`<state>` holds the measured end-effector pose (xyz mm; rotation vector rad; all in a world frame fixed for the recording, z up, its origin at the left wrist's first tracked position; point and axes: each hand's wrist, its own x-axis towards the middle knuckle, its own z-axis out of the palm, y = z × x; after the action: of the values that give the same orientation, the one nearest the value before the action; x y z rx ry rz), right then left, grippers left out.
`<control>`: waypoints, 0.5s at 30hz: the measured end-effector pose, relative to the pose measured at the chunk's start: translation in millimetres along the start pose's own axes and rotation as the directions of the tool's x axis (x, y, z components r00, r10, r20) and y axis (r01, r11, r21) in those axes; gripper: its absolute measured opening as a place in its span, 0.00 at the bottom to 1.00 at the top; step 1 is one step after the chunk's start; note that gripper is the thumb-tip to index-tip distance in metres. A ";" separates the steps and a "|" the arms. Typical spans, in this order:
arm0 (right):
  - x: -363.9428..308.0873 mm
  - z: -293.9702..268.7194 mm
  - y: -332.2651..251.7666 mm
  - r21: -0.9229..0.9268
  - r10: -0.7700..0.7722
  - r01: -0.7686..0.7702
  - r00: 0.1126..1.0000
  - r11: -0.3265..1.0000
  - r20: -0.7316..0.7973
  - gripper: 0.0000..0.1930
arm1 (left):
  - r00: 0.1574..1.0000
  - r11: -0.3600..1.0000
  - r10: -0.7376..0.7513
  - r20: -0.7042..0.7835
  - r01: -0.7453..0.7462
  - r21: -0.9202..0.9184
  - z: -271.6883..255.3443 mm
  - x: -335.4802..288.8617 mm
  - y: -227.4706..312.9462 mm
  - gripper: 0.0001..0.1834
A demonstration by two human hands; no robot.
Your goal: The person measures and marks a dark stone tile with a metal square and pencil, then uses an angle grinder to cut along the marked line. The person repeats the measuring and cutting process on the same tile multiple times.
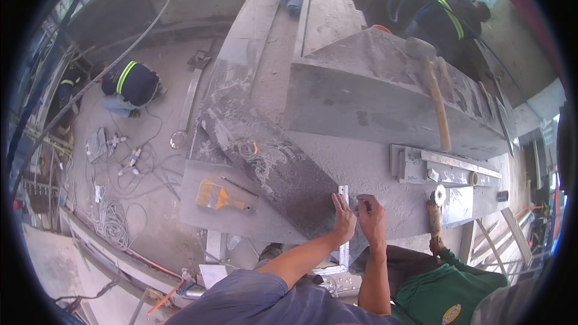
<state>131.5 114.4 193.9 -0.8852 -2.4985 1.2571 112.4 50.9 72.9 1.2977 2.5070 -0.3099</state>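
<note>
A dark stone slab [295, 174], dusted pale along its far part, lies slantwise on the work surface in front of me. Across its near right end runs a metal ruler [344, 259]. My left hand [345, 219] bears down on this ruler, its fingers nearly straight along it. Just right of it, my right hand [371, 216] is closed in a pinch beside the ruler's edge. Between its fingertips is a thin pencil-like stick, too small to make out well. A wide paint brush [212, 195] with a yellow handle rests left of the slab.
At the right a co-worker in a green top [451, 286] holds an angle grinder [435, 210]. A large stone block [385, 102] carries a long-handled mallet [438, 99]. Cables [114, 222] tangle on the floor at left, near a crouching co-worker [129, 84]. Another person [445, 21] bends behind the block.
</note>
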 end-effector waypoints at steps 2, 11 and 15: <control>-8.4 11.0 5.9 -0.035 -0.056 0.055 0.998 0.998 -0.007 0.10 | 0.989 0.992 0.036 -0.145 -0.052 -0.112 12.1 3.1 -2.2 0.40; -45.3 21.4 26.1 -0.043 0.007 -0.007 1.000 0.999 0.014 0.13 | 0.991 0.981 0.098 -0.092 -0.081 0.177 49.8 16.0 1.2 0.42; -54.3 5.7 34.9 -0.052 0.020 -0.020 1.000 0.998 -0.010 0.13 | 0.982 0.974 0.107 -0.155 -0.073 0.214 63.1 22.4 -2.4 0.42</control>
<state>187.0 94.2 167.3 -0.9284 -2.5313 1.1963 108.6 46.0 6.1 1.5728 2.5975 -0.4723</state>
